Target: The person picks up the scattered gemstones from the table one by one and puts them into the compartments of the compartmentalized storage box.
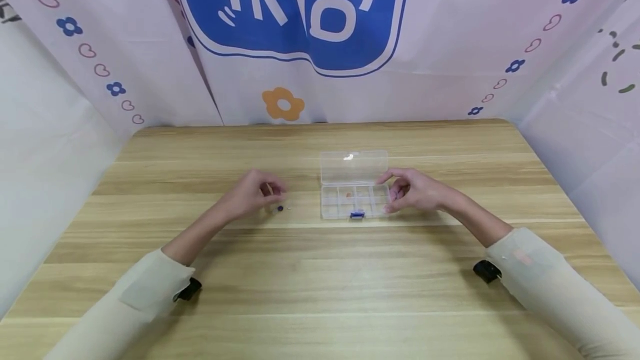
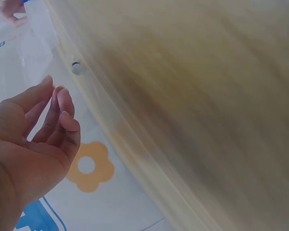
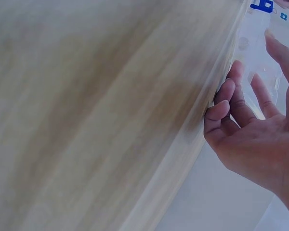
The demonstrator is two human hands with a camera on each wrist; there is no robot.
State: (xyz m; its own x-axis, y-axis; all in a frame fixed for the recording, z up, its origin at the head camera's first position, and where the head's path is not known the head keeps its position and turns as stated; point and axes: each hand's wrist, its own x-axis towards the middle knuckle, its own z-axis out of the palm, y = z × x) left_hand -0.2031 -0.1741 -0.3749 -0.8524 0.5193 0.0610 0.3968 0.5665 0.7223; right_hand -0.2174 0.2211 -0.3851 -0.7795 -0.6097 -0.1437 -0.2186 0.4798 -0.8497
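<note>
Clear compartment box (image 1: 354, 193) lies lid-open mid-desk (image 1: 320, 271), the right hand (image 1: 412, 190) curled against its right end, seemingly steadying it. Left hand (image 1: 252, 196), fingers loosely curled and holding nothing, hovers by a small blue bead (image 1: 280, 208).

One clear box (image 1: 354, 185) lies open on one wooden table (image 1: 320, 271), with one blue clasp (image 1: 357, 215) at its front edge. One small dark bead (image 1: 280, 208) lies on the table beside the box. Two hands are in view, the left hand (image 1: 254, 193) and the right hand (image 1: 416, 190), and two black wrist mounts, one (image 1: 190, 289) on each sleeve.
</note>
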